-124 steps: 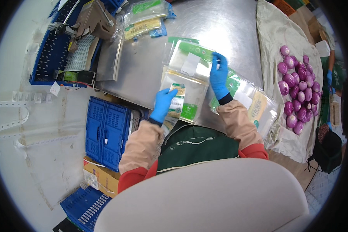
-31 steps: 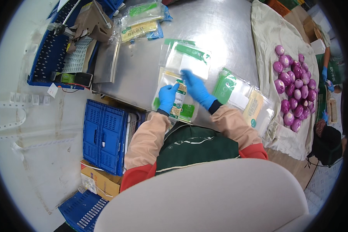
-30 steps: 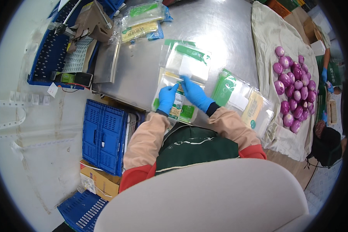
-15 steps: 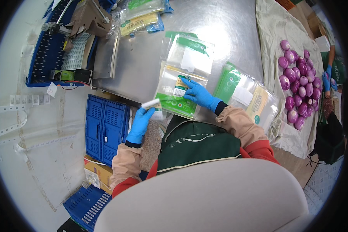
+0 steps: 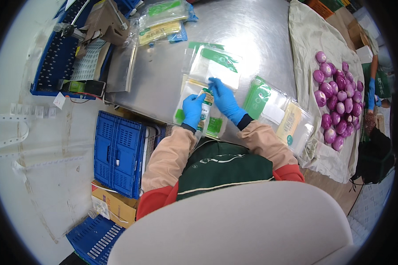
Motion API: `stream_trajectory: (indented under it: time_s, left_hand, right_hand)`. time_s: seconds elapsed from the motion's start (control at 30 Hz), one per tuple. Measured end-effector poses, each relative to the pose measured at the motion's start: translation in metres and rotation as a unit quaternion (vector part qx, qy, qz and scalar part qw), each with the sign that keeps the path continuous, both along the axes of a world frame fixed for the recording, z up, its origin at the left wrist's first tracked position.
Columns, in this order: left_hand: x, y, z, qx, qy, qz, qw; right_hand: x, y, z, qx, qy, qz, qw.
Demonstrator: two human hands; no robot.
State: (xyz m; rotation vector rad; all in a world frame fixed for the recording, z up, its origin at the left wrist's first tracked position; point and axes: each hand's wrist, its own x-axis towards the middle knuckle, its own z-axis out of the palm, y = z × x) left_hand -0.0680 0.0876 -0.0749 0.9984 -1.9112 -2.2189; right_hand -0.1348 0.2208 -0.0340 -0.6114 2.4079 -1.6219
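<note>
Head view, lower middle of the frame: nearest is the dark green apron (image 5: 227, 165), and just beyond it both hands, gloved in blue, meet over the metal table (image 5: 161, 84). A printed label strip (image 5: 205, 110) lies between them at the centre of the frame, its long axis running away from the apron, the far end leaning slightly right. The left hand (image 5: 192, 110) is the nearer one, its thumb and fingers closed on the strip's left edge toward the upper end. The right hand (image 5: 225, 102) comes in from the right, narrow, its fingertips bunched by the strip's far end; whether they pinch it or only touch it, I cannot tell. Under the strip is a clear bag (image 5: 215, 126) with a green printed panel that shows to the strip's right. Just past the hands, a green-banded clear bag (image 5: 217, 57) lies flat; right of centre, well apart from the strip, is a bag stack (image 5: 257, 98). Farther off, peeled purple onions (image 5: 340, 106) sit on pale cloth (image 5: 307, 57) at the right, and filled packets (image 5: 162, 32) lie at the upper left.
</note>
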Motion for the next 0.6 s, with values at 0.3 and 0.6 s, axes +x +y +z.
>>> stream_trajectory:
  time_s: [0.3,0.6]
  left_hand:
    - [0.111,-0.103,0.125,0.101,-0.146,-0.395,0.901]
    - [0.148,-0.102,0.131,0.123,0.002,-0.098,0.988]
  right_hand:
    - [0.019,0.028,0.005,0.177,0.094,0.285,0.937]
    - [0.023,0.030,-0.031,0.074,0.067,0.269,0.958]
